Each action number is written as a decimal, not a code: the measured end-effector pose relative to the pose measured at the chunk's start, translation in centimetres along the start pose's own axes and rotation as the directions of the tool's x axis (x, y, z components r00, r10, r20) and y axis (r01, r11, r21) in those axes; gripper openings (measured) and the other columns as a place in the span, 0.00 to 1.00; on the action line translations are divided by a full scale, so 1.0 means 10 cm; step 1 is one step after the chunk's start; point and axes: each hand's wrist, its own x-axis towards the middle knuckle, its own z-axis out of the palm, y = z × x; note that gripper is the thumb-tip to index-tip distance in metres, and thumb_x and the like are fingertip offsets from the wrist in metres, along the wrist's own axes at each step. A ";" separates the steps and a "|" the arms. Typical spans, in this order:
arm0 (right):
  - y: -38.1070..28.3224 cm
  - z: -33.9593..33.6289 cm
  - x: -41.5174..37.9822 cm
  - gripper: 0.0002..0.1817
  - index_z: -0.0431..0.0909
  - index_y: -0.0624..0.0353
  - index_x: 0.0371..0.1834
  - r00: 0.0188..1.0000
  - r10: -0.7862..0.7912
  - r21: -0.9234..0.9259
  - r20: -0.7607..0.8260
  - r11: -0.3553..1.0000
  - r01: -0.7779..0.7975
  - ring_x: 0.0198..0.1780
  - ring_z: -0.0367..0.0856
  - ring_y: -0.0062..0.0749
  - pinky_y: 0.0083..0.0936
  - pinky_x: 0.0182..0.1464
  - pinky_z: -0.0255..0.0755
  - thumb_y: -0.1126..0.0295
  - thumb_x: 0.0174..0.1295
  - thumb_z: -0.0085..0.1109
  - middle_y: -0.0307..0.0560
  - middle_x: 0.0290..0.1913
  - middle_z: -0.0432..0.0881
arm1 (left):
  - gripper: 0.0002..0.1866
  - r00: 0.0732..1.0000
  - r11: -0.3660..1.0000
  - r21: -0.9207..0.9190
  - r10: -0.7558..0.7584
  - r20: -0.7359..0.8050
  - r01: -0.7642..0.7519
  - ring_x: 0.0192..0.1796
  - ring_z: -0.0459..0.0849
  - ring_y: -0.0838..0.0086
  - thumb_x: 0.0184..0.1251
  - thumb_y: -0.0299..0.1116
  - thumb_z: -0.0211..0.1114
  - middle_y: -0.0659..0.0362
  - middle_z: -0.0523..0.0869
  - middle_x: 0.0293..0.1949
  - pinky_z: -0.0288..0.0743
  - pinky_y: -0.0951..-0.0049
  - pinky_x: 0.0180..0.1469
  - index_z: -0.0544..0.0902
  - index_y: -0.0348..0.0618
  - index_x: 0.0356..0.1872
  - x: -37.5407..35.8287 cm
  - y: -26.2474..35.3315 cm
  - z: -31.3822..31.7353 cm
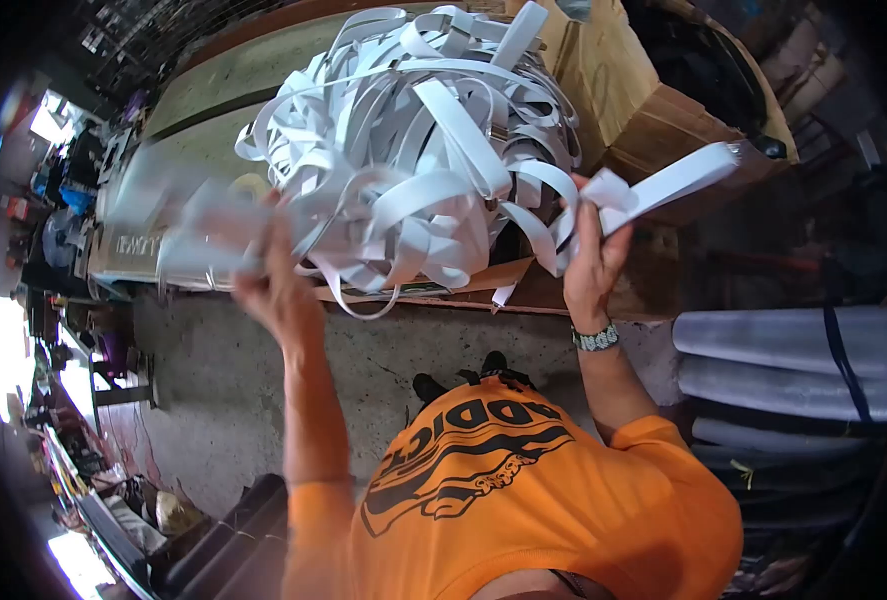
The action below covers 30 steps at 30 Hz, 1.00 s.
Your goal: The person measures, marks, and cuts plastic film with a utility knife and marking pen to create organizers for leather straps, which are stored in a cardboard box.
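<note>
A large tangled heap of flat white straps [433, 150] lies on the table in front of me. At its right side, my right hand [596, 255] is closed around a white strap [678, 185], whose folded length sticks out up and to the right. My left hand [281, 290] is at the heap's left front, smeared by motion. Its fingers look closed on a pale, blurred bunch of white straps [203, 235] that spreads to the left. Some loops hang over the table's front edge between my hands.
An open cardboard box [628, 90] with dark contents stands right of the heap. The table [213, 95] has a wooden top. Long wrapped rolls [783, 345] are stacked at the right, and dark rolls [233, 535] lie at lower left. Cluttered shelves [63, 215] line the left.
</note>
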 end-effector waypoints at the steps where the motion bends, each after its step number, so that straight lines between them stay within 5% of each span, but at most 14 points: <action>1: -0.13 0.18 0.09 0.15 0.72 0.64 0.61 0.994 -0.071 -0.036 0.088 0.997 0.074 0.49 0.78 0.22 0.24 0.53 0.73 0.68 0.78 0.50 0.45 0.56 0.83 | 0.13 0.988 0.988 0.156 -0.012 0.156 -0.013 0.52 0.85 0.67 0.73 0.29 0.63 0.49 0.87 0.49 0.80 0.62 0.54 0.82 0.31 0.53 0.12 0.02 0.11; 5: -0.29 0.77 0.57 0.22 0.69 0.63 0.66 0.852 -0.254 -0.394 0.457 0.802 0.450 0.48 0.80 0.47 0.40 0.53 0.73 0.65 0.74 0.57 0.55 0.49 0.81 | 0.15 0.771 0.690 0.537 0.047 0.635 -0.484 0.42 0.83 0.49 0.65 0.31 0.65 0.42 0.83 0.39 0.76 0.55 0.47 0.75 0.36 0.48 0.42 -0.29 0.60; 8: -0.48 1.16 0.80 0.39 0.57 0.56 0.79 0.670 -0.316 -0.447 0.671 0.549 0.706 0.63 0.70 0.55 0.54 0.63 0.64 0.45 0.72 0.53 0.61 0.67 0.71 | 0.21 0.708 0.622 0.586 -0.069 0.703 -0.520 0.43 0.83 0.41 0.59 0.32 0.65 0.38 0.80 0.45 0.77 0.49 0.48 0.73 0.33 0.52 0.46 -0.31 0.86; 9: -0.48 1.27 0.83 0.38 0.63 0.52 0.77 0.619 -0.311 -0.437 0.721 0.489 0.755 0.68 0.67 0.56 0.57 0.66 0.60 0.39 0.72 0.49 0.62 0.72 0.67 | 0.19 0.720 0.659 0.601 -0.128 0.683 -0.453 0.43 0.83 0.42 0.60 0.32 0.64 0.38 0.80 0.46 0.78 0.50 0.48 0.75 0.33 0.50 0.43 -0.44 0.88; 10: -0.40 1.32 0.84 0.36 0.69 0.51 0.73 0.559 -0.231 -0.447 0.796 0.400 0.801 0.69 0.66 0.55 0.56 0.68 0.57 0.38 0.71 0.48 0.61 0.73 0.67 | 0.15 0.562 0.603 0.348 0.206 0.801 -0.718 0.41 0.84 0.43 0.60 0.33 0.62 0.38 0.82 0.44 0.79 0.49 0.46 0.80 0.33 0.44 0.40 -0.68 0.78; 11: -0.27 1.37 0.86 0.35 0.75 0.50 0.69 0.500 -0.151 -0.443 0.852 0.299 0.845 0.71 0.64 0.54 0.55 0.70 0.54 0.37 0.71 0.48 0.59 0.74 0.67 | 0.13 0.514 0.559 0.400 0.056 0.856 -0.726 0.40 0.84 0.44 0.57 0.33 0.64 0.40 0.84 0.41 0.79 0.50 0.47 0.81 0.33 0.37 0.39 -0.76 0.75; 13: -0.12 1.45 0.82 0.29 0.85 0.51 0.59 0.492 -0.038 -0.444 0.870 0.376 0.813 0.69 0.67 0.53 0.51 0.71 0.53 0.41 0.72 0.48 0.52 0.73 0.71 | 0.19 0.409 0.670 0.357 -0.086 0.908 -0.651 0.44 0.84 0.42 0.59 0.36 0.66 0.40 0.84 0.43 0.78 0.51 0.51 0.80 0.33 0.47 0.49 -0.42 0.53; 16: -0.16 1.55 0.71 0.25 0.85 0.49 0.58 0.462 0.052 -0.434 0.885 0.451 0.780 0.67 0.69 0.50 0.48 0.70 0.55 0.45 0.70 0.54 0.53 0.74 0.70 | 0.23 0.344 0.904 0.395 -0.322 0.882 -0.166 0.59 0.82 0.46 0.65 0.39 0.69 0.38 0.81 0.58 0.76 0.58 0.61 0.81 0.35 0.56 0.77 0.14 0.04; 17: -0.13 1.58 0.63 0.23 0.85 0.48 0.58 0.466 0.068 -0.443 0.882 0.457 0.771 0.67 0.69 0.49 0.48 0.70 0.55 0.48 0.69 0.56 0.52 0.74 0.70 | 0.23 0.376 0.943 0.203 -0.093 0.922 -0.264 0.63 0.81 0.50 0.66 0.31 0.68 0.40 0.79 0.63 0.76 0.60 0.63 0.80 0.35 0.61 0.82 -0.11 -0.13; 21: -0.09 1.69 0.58 0.20 0.85 0.47 0.58 0.512 0.141 -0.519 0.847 0.427 0.741 0.65 0.70 0.47 0.46 0.69 0.56 0.59 0.63 0.61 0.52 0.75 0.68 | 0.18 0.535 0.961 0.197 -0.272 0.800 0.195 0.57 0.87 0.56 0.68 0.28 0.67 0.44 0.84 0.61 0.80 0.63 0.55 0.84 0.35 0.57 1.08 -0.13 -0.60; 23: -0.09 1.73 0.62 0.23 0.85 0.47 0.58 0.514 0.214 -0.553 0.830 0.427 0.715 0.66 0.69 0.48 0.45 0.70 0.55 0.65 0.57 0.63 0.54 0.76 0.67 | 0.14 0.531 0.974 -0.183 0.086 0.843 0.132 0.41 0.91 0.65 0.64 0.28 0.71 0.43 0.91 0.43 0.83 0.73 0.39 0.87 0.29 0.46 1.21 -0.45 -0.95; 25: -0.18 1.79 0.62 0.23 0.85 0.47 0.58 0.513 0.298 -0.593 0.805 0.399 0.699 0.67 0.69 0.48 0.44 0.70 0.54 0.66 0.56 0.64 0.54 0.76 0.67 | 0.13 0.706 0.655 -0.430 -0.229 0.670 0.621 0.22 0.84 0.71 0.70 0.31 0.65 0.52 0.87 0.29 0.76 0.74 0.28 0.84 0.30 0.28 1.07 -0.92 -1.38; 29: -0.21 1.94 0.63 0.24 0.85 0.51 0.57 0.543 0.314 -0.627 0.779 0.368 0.687 0.66 0.71 0.50 0.41 0.68 0.58 0.71 0.53 0.66 0.54 0.74 0.69 | 0.31 0.453 0.593 0.306 -0.786 0.422 0.745 0.34 0.82 0.77 0.81 0.55 0.48 0.56 0.85 0.31 0.74 0.76 0.36 0.83 0.35 0.34 0.67 -2.14 -1.45; 30: -0.24 1.97 0.64 0.26 0.83 0.54 0.60 0.539 0.346 -0.640 0.768 0.360 0.679 0.67 0.71 0.52 0.44 0.69 0.59 0.74 0.52 0.66 0.55 0.73 0.70 | 0.32 0.392 0.489 0.186 -0.832 0.393 0.852 0.42 0.81 0.75 0.81 0.58 0.46 0.55 0.85 0.39 0.73 0.75 0.45 0.83 0.35 0.42 0.60 -2.27 -1.34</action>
